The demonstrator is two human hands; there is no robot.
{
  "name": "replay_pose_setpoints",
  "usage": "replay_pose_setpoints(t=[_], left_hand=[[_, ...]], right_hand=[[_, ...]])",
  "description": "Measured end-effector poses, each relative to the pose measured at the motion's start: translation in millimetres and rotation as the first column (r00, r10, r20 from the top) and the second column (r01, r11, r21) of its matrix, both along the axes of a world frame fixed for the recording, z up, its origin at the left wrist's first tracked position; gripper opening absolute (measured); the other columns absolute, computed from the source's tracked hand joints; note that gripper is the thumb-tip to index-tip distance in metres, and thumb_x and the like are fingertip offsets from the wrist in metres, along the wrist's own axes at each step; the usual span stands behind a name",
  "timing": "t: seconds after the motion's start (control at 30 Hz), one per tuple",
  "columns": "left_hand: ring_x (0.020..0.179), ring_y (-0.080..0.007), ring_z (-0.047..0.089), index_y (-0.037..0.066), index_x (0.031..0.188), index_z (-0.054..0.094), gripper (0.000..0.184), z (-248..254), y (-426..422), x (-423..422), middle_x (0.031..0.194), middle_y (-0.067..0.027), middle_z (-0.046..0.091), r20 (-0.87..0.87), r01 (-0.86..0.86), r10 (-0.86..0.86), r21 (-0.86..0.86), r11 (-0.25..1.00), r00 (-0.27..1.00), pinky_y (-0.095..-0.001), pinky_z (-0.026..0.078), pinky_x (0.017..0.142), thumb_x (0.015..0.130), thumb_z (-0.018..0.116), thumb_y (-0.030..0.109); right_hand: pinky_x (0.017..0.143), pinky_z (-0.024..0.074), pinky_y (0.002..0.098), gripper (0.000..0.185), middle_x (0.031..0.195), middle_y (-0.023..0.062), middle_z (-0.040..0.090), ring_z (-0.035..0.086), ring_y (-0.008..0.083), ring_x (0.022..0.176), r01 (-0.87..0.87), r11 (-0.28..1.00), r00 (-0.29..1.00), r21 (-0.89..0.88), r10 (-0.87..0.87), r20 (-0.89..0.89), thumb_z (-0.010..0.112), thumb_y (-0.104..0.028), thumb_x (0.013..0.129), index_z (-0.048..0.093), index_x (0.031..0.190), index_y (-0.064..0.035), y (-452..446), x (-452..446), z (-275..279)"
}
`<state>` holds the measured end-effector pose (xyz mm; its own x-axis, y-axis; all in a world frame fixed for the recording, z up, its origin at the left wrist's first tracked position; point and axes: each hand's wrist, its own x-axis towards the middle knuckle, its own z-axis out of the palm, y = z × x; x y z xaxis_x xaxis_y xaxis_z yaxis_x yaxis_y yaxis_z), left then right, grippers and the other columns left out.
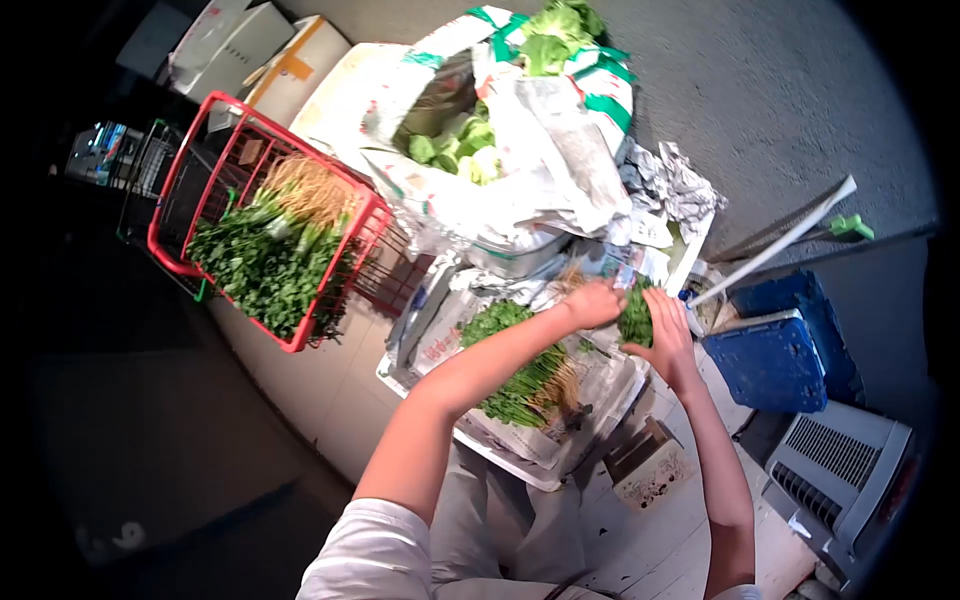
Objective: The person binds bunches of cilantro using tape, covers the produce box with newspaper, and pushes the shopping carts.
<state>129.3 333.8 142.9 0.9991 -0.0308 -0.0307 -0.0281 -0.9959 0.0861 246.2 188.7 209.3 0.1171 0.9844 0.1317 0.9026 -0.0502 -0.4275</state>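
My left hand (597, 303) is closed around the stems of a small coriander bunch. Pale roots stick out beyond its far side, and the dark green leaves (635, 318) spread to its right. Against those leaves rests my right hand (672, 340), fingers stretched out and thumb apart. Beneath my left forearm, a larger pile of coriander (525, 390) lies on newspaper in a shallow white tray (545, 478), its tan roots toward the right. My forearm hides part of this pile.
A red shopping basket (290, 347) full of rooted greens stands left. Beyond the tray, a large white bag (470, 215) holds leafy lettuce (470, 145). Crumpled paper (675, 190), a white pole (780, 240), blue boards (770, 365) and a grey vented appliance (840, 470) are at right.
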Motion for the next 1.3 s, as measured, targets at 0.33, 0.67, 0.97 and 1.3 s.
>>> replay_pose_setpoints(t=[0.33, 0.67, 0.97, 1.3], left_hand=[[0.073, -0.0171, 0.054, 0.005, 0.073, 0.058, 0.012, 210, 64, -212, 0.065, -0.0012, 0.052, 0.275, 0.384, -0.354, -0.063, 0.921, 0.894, -0.0354, 0.039, 0.086, 0.066, 0.055, 0.014], [0.112, -0.0252, 0.043, 0.005, 0.11, 0.051, 0.042, 333, 222, -410, 0.12, -0.0107, 0.046, 0.14, -0.256, 0.251, 0.014, 0.967, 0.958, -0.0421, 0.033, 0.096, 0.07, 0.058, 0.007], [0.1, -0.0327, 0.052, -0.002, 0.108, 0.05, 0.029, 206, 224, -444, 0.108, -0.0184, 0.054, -0.185, -0.592, 0.754, -0.743, 0.313, 0.631, -0.0336, 0.04, 0.086, 0.089, 0.046, 0.019], [0.097, -0.0281, 0.052, -0.001, 0.098, 0.054, 0.016, 240, 158, -392, 0.103, -0.014, 0.053, 0.146, -0.403, 0.808, -0.807, 0.431, 0.571, -0.0345, 0.039, 0.085, 0.085, 0.049, 0.004]], right_hand=[[0.079, 0.0409, 0.0318, 0.054, 0.098, 0.0128, 0.045, 0.049, 0.0287, 0.089, -0.284, 0.926, 0.854, -0.25, 0.125, -0.505, 0.072, -0.028, 0.07, 0.046, 0.109, -0.0009, 38, -196, 119], [0.067, 0.0451, 0.0404, 0.059, 0.072, 0.0249, 0.058, 0.06, 0.0356, 0.075, -0.053, 0.907, 0.708, -0.418, -0.261, -0.656, 0.068, -0.045, 0.068, 0.052, 0.085, 0.0085, 241, -419, 175], [0.079, 0.0454, 0.0391, 0.029, 0.098, 0.0164, 0.055, 0.055, 0.0299, 0.092, 0.119, 0.862, 0.899, -0.492, -0.304, -0.316, 0.051, -0.018, 0.079, 0.054, 0.102, -0.0008, 324, -470, 89], [0.092, 0.0307, 0.0441, 0.074, 0.116, 0.0227, 0.046, 0.04, 0.0351, 0.111, 0.765, 0.617, 0.569, 0.184, -0.781, 0.257, 0.071, -0.037, 0.065, 0.041, 0.12, 0.0014, 223, -137, 147]])
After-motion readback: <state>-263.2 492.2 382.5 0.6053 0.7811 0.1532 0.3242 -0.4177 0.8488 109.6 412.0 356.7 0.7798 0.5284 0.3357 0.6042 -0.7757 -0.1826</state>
